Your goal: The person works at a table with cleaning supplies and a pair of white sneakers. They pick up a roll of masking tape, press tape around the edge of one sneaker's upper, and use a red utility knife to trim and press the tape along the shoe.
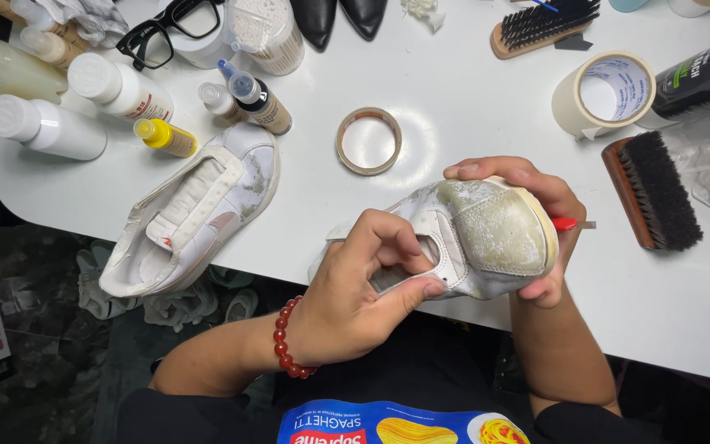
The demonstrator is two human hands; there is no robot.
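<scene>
Left hand (355,296) pinches (braceleted wrist) — right hand (536,222) cups.

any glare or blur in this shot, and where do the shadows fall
Head view: bright overhead glare washes the white table around the tape ring; soft shadows sit under the held shoe and beside the brush; the left hand and right hand are sharp; edges bend slightly from the wide lens; the floor below is dark.

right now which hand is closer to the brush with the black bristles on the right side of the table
Right. The right hand cups the toe of the dirty white shoe just left of that brush. The left hand holds the shoe's heel end, farther from it.
</scene>
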